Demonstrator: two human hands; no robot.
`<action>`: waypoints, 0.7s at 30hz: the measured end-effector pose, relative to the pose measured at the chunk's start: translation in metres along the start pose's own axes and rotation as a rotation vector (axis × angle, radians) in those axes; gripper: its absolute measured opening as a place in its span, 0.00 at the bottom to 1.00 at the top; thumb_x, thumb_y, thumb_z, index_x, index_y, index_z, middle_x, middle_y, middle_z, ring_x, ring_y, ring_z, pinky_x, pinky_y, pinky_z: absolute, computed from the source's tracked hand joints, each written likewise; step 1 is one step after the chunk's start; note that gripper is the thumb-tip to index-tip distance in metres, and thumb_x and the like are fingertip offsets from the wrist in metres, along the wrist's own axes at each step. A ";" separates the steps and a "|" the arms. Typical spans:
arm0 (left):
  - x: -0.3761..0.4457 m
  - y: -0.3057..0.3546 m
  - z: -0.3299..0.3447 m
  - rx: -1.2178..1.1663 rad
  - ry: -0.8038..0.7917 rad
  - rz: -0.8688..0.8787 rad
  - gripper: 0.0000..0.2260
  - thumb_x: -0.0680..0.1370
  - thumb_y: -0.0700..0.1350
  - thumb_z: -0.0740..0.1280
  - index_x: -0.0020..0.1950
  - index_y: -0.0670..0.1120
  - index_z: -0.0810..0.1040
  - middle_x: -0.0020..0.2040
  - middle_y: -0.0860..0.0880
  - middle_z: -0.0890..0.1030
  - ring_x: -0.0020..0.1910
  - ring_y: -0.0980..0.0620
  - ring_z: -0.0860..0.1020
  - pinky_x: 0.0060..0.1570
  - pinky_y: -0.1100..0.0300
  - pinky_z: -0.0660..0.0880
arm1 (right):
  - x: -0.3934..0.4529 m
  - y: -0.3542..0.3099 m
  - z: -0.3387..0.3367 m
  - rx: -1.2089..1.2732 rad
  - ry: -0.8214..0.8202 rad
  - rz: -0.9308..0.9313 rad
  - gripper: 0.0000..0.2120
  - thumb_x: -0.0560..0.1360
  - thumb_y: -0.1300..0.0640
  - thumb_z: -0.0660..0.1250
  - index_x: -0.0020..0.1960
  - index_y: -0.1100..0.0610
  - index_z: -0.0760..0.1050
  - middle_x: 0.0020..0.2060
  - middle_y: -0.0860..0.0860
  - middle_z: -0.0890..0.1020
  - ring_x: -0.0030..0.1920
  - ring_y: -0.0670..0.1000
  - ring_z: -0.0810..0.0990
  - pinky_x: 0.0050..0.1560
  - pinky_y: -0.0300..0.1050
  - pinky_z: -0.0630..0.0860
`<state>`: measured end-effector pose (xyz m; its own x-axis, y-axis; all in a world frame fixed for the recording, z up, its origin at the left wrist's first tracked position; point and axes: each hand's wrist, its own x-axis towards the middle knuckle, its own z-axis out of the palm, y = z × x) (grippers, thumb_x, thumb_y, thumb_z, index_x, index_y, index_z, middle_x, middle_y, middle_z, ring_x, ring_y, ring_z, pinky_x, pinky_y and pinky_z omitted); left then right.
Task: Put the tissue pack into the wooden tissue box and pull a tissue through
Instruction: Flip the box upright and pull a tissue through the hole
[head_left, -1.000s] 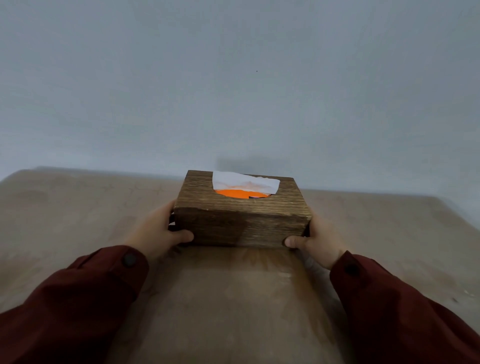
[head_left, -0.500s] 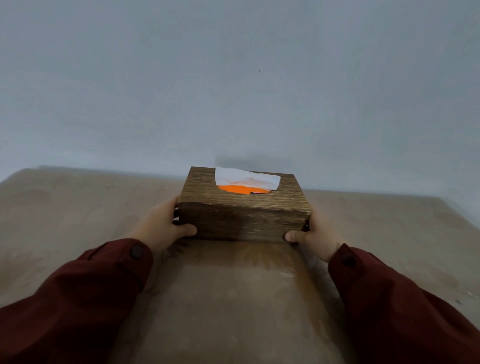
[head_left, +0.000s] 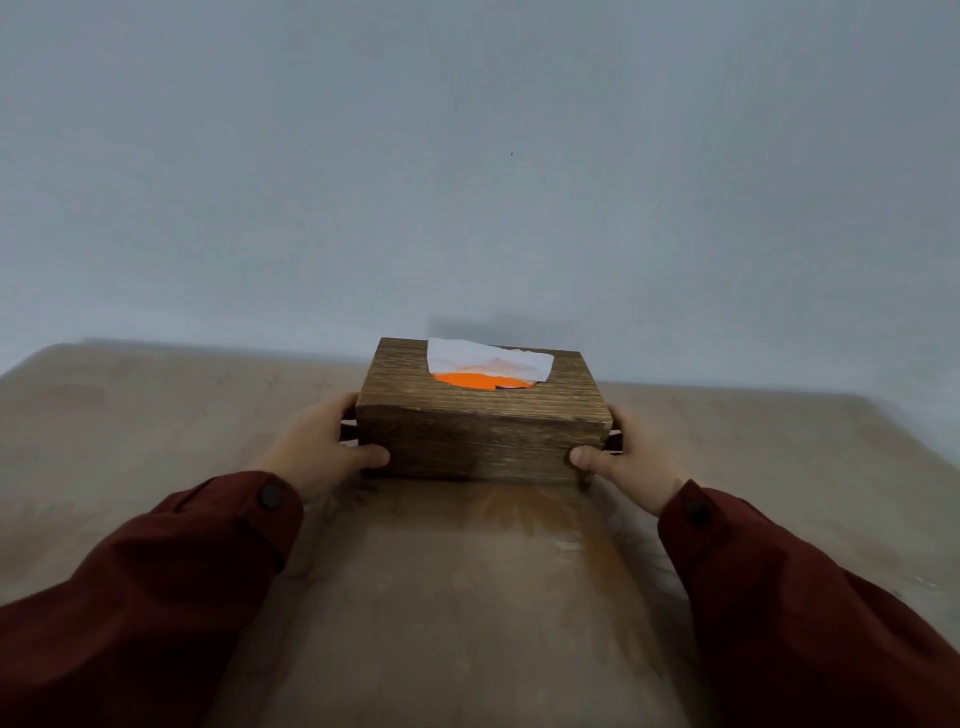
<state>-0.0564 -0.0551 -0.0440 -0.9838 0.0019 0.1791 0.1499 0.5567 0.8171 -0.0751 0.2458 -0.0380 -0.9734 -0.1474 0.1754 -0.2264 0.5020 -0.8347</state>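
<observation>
Wooden tissue box (head_left: 483, 431), dark brown, rectangular and grained, sits on the beige desk (head_left: 467, 597) close to the pale grey wall (head_left: 467, 156) behind it. Its top has a rounded opening, and through that opening the orange tissue pack (head_left: 480, 381) shows inside. A white tissue (head_left: 488, 357) comes up out of the opening and lies folded back over the far part of the top.

Both hands hold the box by its short ends. The left hand (head_left: 319, 449) wraps the left end, its thumb lying along the lower front edge and its fingers curled round the side, so its grip is closed on the box. The right hand (head_left: 631, 467) mirrors it at the right end, thumb pressed to the lower front corner and fingers hidden behind the side, gripping the box too. Whether the box rests fully on the desk or is lifted a little cannot be told.

Dark red sleeves (head_left: 156, 587), each with a dark button at the cuff, cover both forearms.
</observation>
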 end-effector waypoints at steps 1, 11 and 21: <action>0.000 0.000 -0.001 0.003 0.005 -0.001 0.21 0.67 0.34 0.71 0.59 0.45 0.72 0.51 0.49 0.77 0.45 0.56 0.75 0.40 0.69 0.68 | -0.001 -0.001 -0.001 0.000 0.000 -0.009 0.21 0.69 0.66 0.70 0.61 0.57 0.71 0.48 0.50 0.78 0.49 0.51 0.77 0.49 0.41 0.74; -0.005 0.009 -0.018 -0.020 0.038 0.033 0.10 0.73 0.38 0.66 0.52 0.47 0.77 0.46 0.49 0.80 0.42 0.52 0.78 0.42 0.59 0.74 | -0.003 -0.010 -0.013 -0.090 0.093 -0.051 0.17 0.75 0.60 0.64 0.63 0.59 0.71 0.47 0.53 0.78 0.46 0.52 0.78 0.49 0.46 0.75; -0.004 0.028 -0.033 0.044 0.177 0.051 0.07 0.72 0.44 0.66 0.35 0.46 0.74 0.32 0.47 0.78 0.30 0.53 0.78 0.30 0.61 0.73 | 0.005 -0.026 -0.027 -0.280 0.227 -0.107 0.03 0.71 0.52 0.67 0.43 0.47 0.74 0.41 0.46 0.78 0.40 0.45 0.76 0.39 0.39 0.71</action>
<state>-0.0450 -0.0666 -0.0034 -0.9420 -0.1127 0.3162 0.1908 0.5953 0.7805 -0.0755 0.2550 -0.0018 -0.9197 -0.0350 0.3910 -0.2975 0.7120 -0.6360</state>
